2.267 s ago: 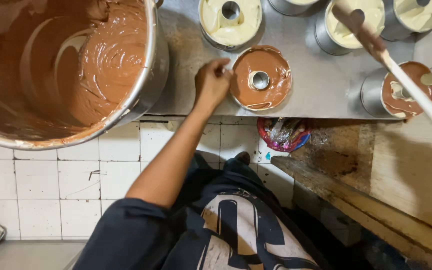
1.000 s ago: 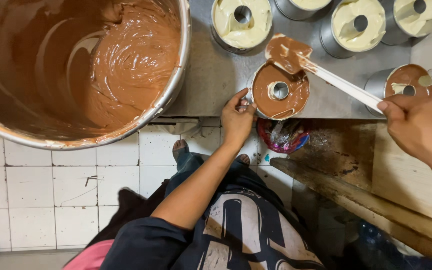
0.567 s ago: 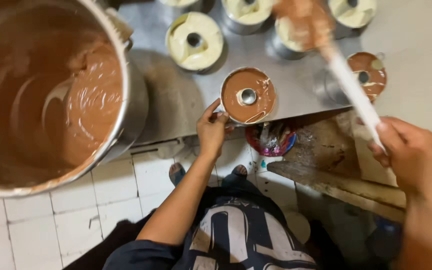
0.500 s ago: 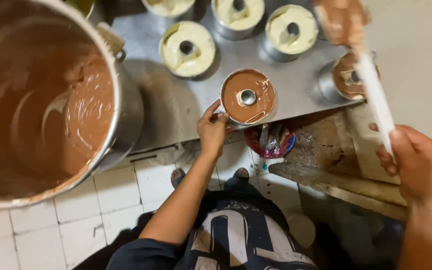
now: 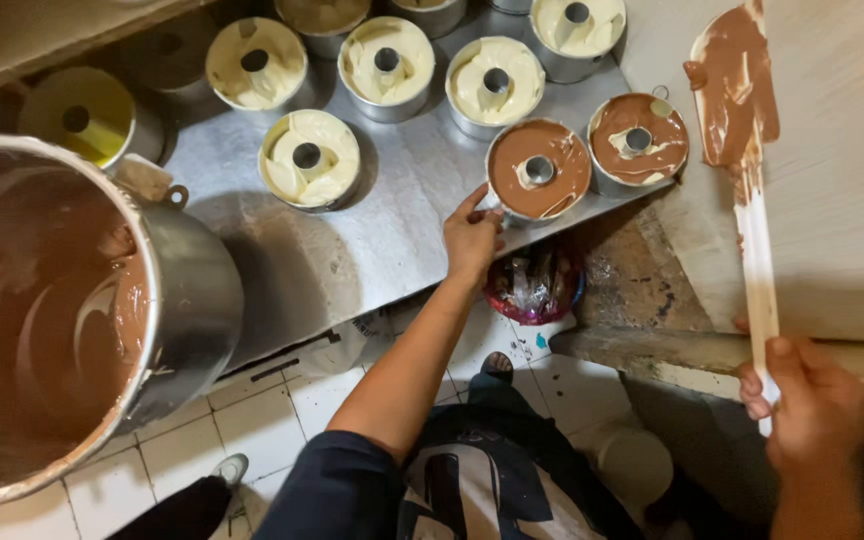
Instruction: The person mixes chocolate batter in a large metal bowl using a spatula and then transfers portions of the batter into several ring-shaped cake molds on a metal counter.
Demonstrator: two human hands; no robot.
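Two tins chocolate-topped, seven pale.
Left hand (image 5: pixel 472 235) grips tin (image 5: pixel 538 170), centre; right hand (image 5: pixel 802 415) clasps spatula (image 5: pixel 747 150), right; pot (image 5: pixel 72 320) part full.

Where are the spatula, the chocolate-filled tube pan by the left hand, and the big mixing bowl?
spatula (image 5: pixel 734 85), head view, on its batter-coated blade.
tube pan (image 5: pixel 538 170), head view, on its chocolate batter.
mixing bowl (image 5: pixel 197 305), head view, on its steel outer wall.

I saw the large steel mixing bowl of chocolate batter (image 5: pixel 52 320) at the left of the metal tabletop (image 5: pixel 372 240), the round ring-shaped tins (image 5: pixel 537 170) behind and right, the left hand (image 5: pixel 472 235) touching one.
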